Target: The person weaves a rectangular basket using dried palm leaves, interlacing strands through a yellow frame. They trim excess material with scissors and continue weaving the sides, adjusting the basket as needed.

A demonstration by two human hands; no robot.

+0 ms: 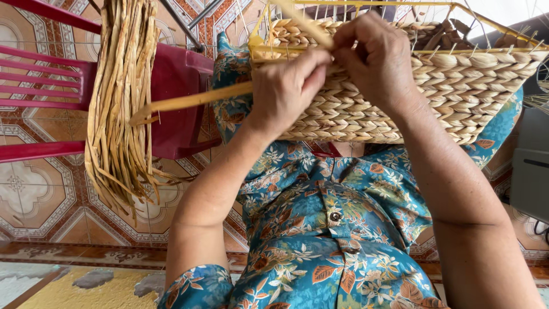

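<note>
A rectangular basket woven of pale braided straw on a yellow wire frame rests on my lap, against my blue flowered shirt. My left hand presses on the basket's near wall and pinches a long flat straw strand that runs out to the left. At the top rim my right hand has its fingers closed on the same strand where it passes over the yellow wire. The fingertips of both hands meet at the rim.
A thick bundle of dry straw strands hangs over a red plastic chair at the left. Patterned floor tiles lie below. A grey object stands at the right edge. A yellow mat shows bottom left.
</note>
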